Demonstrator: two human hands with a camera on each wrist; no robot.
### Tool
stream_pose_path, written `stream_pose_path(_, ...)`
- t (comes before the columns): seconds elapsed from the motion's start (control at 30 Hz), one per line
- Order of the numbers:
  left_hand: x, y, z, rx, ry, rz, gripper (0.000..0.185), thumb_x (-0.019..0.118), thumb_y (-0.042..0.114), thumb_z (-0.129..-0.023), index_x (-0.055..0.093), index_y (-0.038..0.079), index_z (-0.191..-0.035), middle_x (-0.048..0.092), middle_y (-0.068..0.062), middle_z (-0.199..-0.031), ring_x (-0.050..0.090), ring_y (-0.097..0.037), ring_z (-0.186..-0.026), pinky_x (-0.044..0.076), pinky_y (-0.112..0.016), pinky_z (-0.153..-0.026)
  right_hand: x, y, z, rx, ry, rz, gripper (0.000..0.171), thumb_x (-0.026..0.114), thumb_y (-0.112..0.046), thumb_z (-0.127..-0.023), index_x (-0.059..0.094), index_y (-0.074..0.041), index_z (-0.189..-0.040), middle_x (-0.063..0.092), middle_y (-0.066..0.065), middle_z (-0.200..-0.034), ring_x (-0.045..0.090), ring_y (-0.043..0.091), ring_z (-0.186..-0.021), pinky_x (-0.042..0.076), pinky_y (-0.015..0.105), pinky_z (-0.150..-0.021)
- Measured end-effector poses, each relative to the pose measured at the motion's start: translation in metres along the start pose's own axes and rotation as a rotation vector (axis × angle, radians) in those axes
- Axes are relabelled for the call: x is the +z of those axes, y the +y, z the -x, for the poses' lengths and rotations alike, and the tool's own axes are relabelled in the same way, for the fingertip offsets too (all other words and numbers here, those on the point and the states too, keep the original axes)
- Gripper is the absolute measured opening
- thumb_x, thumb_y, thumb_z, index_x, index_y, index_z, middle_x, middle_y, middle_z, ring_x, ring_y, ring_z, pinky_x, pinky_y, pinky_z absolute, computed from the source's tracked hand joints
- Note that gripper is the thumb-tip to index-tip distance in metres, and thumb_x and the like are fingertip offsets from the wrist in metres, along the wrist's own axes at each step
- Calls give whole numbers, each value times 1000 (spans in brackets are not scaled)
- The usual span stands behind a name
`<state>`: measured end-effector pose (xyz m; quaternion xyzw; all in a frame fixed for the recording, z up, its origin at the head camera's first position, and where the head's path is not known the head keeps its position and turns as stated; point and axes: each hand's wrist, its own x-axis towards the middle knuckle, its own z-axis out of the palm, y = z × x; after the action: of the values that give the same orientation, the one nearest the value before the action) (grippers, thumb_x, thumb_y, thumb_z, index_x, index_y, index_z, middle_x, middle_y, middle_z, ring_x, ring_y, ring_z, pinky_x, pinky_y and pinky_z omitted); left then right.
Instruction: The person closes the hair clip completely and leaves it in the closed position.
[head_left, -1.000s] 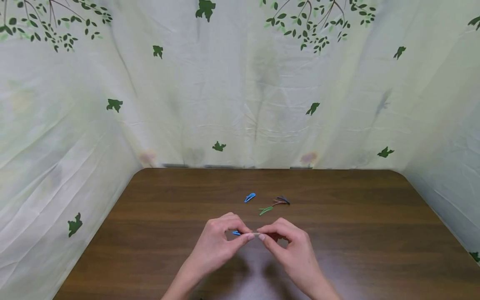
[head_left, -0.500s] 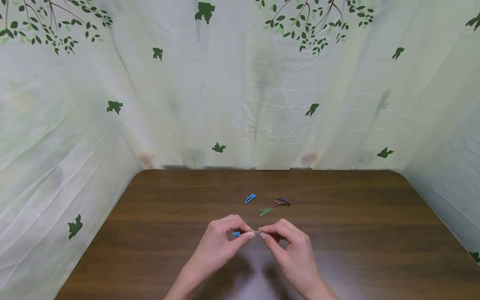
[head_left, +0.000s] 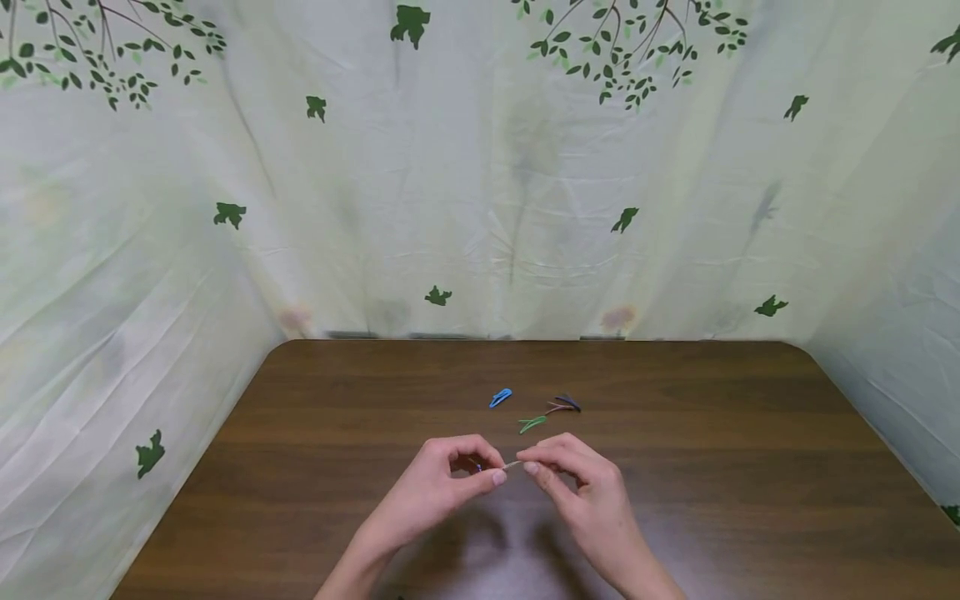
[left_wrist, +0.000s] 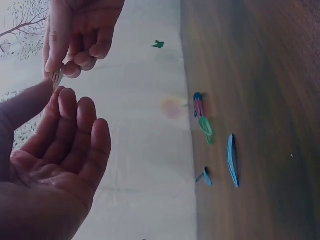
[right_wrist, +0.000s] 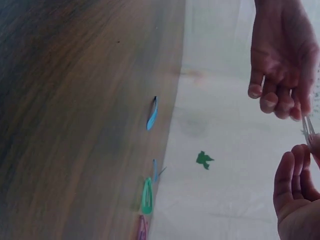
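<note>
Both hands meet just above the wooden table [head_left: 315, 467], pinching one small pale hair clip [head_left: 513, 464] between them. The left hand [head_left: 438, 487] grips one end between thumb and forefinger, its other fingers curled; the right hand [head_left: 577, 487] pinches the other end the same way. The left wrist view shows the clip [left_wrist: 56, 79] as a thin silvery strip caught between fingertips, held clear of the tabletop.

Beyond the held clip, farther from the person, lies a blue snap clip [head_left: 499, 397]. To the right of the blue one lie a green clip [head_left: 532, 423] and a dark clip [head_left: 564, 403] with a reddish one against it. A leaf-printed cloth [head_left: 480, 192] hangs behind the table.

The grip looks slight: only fingertips hold a smooth, springy strip. If it is flexed, it could snap shut on a fingertip or spring free, dropping among the loose clips or off the table.
</note>
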<state>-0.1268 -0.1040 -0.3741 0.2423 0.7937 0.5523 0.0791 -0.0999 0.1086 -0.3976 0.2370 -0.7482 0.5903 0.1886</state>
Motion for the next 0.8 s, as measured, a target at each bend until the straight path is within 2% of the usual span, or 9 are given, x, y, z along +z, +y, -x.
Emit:
stream_pose_path(0.17,0,2,0,-10,17,8,3,74,20,-89,72,20,-91,69,7,-87,64,-15,-83,51,-30,-77,-1,2,0,-21,-26,-12,22,69,-3,-90,75,-16,-107,68,0,-96,62,16,-87,50,24,-74)
stream_pose_path(0.27,0,2,0,-30,8,32,4,74,18,-89,73,19,-92,69,5,-87,64,-16,-82,51,-30,-76,-1,3,1,-39,-39,-32,23,69,2,-89,75,-10,-108,67,4,-97,62,17,-88,51,23,-75)
stream_pose_path(0.4,0,1,0,-59,-5,63,5,75,18,-88,73,17,-92,68,3,-86,64,-18,-80,51,-28,-73,-1,3,1,-35,-61,-45,23,69,2,-89,75,-8,-108,67,4,-99,62,18,-89,52,24,-75)
stream_pose_path(0.5,-1,-1,-1,-64,-7,70,7,76,20,-87,72,16,-92,68,2,-86,63,-18,-80,51,-27,-73,-1,2,1,-7,-73,-31,21,70,-2,-90,76,-11,-107,66,2,-100,62,18,-90,53,26,-76)
stream_pose_path(0.67,2,-4,-2,-52,11,42,8,77,23,-86,72,18,-90,68,4,-85,62,-17,-79,51,-28,-73,-3,0,1,100,-94,6,14,72,-15,-91,76,-19,-104,66,-5,-100,62,15,-91,54,30,-80)
stream_pose_path(0.8,3,-7,-3,-34,34,-20,7,77,22,-87,73,18,-90,67,8,-82,61,-14,-78,51,-30,-72,-3,-6,-1,155,-82,35,15,74,-9,-88,76,-18,-100,68,-6,-97,63,14,-87,54,30,-78)
